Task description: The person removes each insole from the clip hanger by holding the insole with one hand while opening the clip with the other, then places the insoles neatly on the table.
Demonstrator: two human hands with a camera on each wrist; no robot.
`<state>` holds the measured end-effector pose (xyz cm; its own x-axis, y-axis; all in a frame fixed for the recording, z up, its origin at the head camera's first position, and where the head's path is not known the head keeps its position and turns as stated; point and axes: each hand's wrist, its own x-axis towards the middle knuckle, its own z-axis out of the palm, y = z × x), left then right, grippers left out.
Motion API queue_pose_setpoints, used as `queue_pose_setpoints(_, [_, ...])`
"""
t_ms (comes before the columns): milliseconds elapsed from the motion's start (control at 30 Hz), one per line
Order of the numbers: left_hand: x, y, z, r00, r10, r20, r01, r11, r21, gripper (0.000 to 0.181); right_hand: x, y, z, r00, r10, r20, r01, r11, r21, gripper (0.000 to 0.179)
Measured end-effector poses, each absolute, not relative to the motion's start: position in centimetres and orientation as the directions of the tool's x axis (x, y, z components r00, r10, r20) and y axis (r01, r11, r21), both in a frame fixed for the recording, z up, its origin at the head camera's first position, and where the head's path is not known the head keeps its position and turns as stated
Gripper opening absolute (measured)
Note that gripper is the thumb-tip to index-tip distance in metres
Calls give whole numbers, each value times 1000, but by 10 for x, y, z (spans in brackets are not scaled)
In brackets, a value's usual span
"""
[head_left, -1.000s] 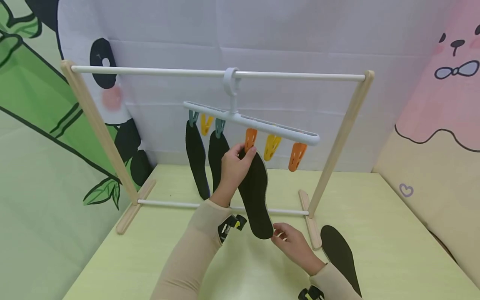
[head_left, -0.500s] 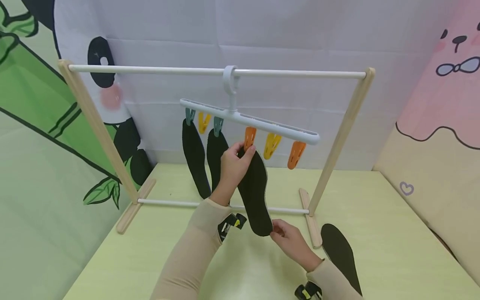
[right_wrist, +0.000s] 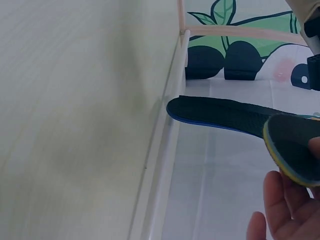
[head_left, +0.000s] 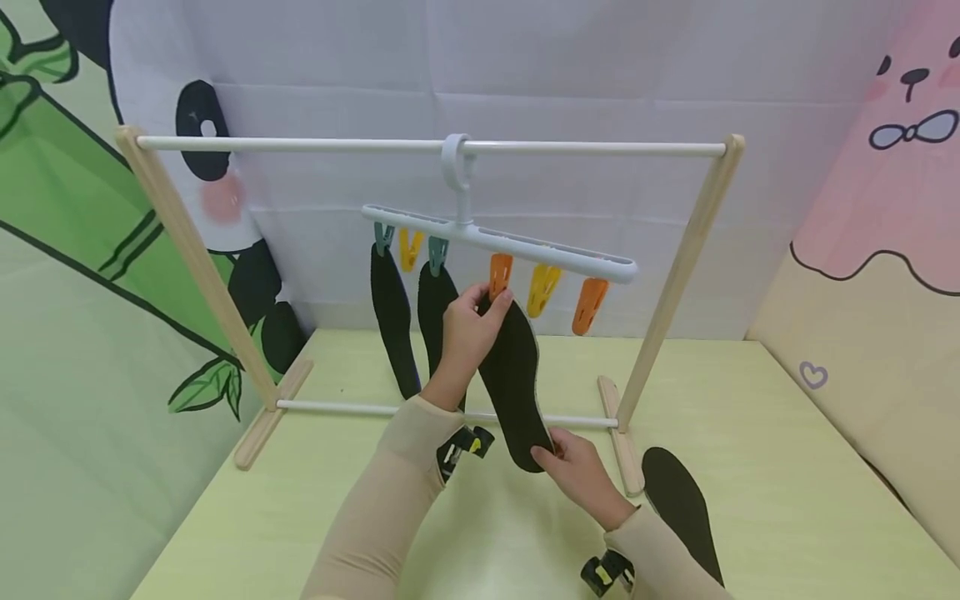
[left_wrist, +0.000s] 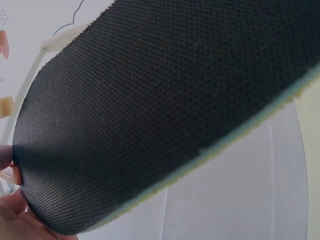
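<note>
A black insole (head_left: 512, 375) hangs below an orange clip (head_left: 500, 276) at the middle of the light-blue clip hanger (head_left: 540, 247). My left hand (head_left: 471, 333) pinches the insole's upper end, right at the clip; in the left wrist view its fingertips (left_wrist: 11, 200) lie along that end. Down at the lower end, my right hand (head_left: 581, 475) grips the insole, thumb on the dark face and fingers behind. The right wrist view shows that end's yellow-blue edge and the hand (right_wrist: 290, 207) under it. Two more black insoles (head_left: 392, 321) hang left from grey-green clips (head_left: 438, 254), one partly behind my left hand.
The hanger hooks over the white top bar (head_left: 315, 145) of a wooden-legged rack. Yellow (head_left: 543, 290) and orange clips hang to the right without insoles. Another black insole (head_left: 681, 504) lies on the table (head_left: 795, 467), by the rack's right foot (head_left: 621, 437) and partly behind my right sleeve.
My right hand has moved slightly up and left, from touching the insole's lower edge to gripping it with the thumb in front. My left hand stays at the clip.
</note>
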<state>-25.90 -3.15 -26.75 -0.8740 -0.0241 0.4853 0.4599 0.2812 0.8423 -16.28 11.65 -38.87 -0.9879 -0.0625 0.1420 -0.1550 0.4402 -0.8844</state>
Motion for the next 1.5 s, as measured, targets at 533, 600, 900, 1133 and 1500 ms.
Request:
queue_pose_setpoints(533, [-255, -30, -267, -887, -21, 462, 438, 277, 855, 30, -176, 115, -358, -969, -77, 236, -244, 476, -845, 8])
queue_pose_setpoints(600, [-255, -30, -267, -887, -22, 461, 438, 276, 856, 29, -177, 112, -357, -966, -76, 245, -252, 473, -844, 7])
queue_pose_setpoints(900, [-258, -30, -260, -899, 9, 438, 425, 264, 866, 27, -172, 104, -358, -958, -105, 267, -284, 461, -841, 5])
queue_pose_setpoints(1133, [-263, -30, -249, -925, 45, 377, 379, 152, 913, 41, -169, 102, -355, -958, -127, 256, -286, 431, -856, 7])
queue_pose_setpoints(1500, [-259, -35, -249, -913, 82, 399, 391, -92, 916, 36, -166, 103, -358, -904, -202, 376, -427, 425, -799, 22])
